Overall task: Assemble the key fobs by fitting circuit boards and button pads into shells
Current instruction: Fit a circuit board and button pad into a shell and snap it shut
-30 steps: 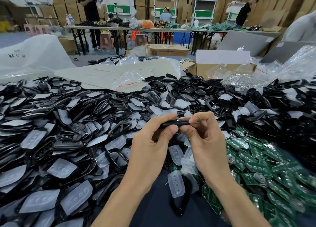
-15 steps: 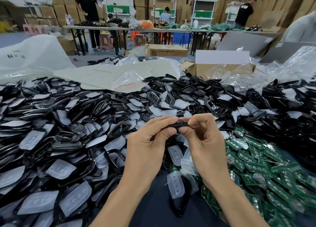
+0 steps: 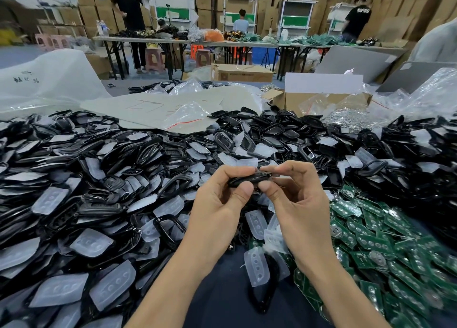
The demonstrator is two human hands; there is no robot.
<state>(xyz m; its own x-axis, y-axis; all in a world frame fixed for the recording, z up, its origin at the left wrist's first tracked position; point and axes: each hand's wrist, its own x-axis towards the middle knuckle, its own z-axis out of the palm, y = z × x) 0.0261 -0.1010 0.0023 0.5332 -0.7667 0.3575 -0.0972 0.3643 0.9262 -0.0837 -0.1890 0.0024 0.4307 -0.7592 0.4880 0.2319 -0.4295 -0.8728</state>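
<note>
i'd squeeze evenly: left hand [image 3: 220, 199] and right hand [image 3: 294, 194] both pinch the black shell [image 3: 248, 179], circuit boards [image 3: 371, 241] at four o'clock.

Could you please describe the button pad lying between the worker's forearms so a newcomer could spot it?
Find the bare dark blue table cover nearest the camera. At its right edge, beside the pile of green circuit boards, lies a translucent white rubber button pad. Unlike its heaped neighbours, it lies across a black plastic shell ring, its round dimples showing.

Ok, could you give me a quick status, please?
Left hand and right hand both pinch black shell, edge-on. Held above the parts pile. Nothing blocking.
</note>
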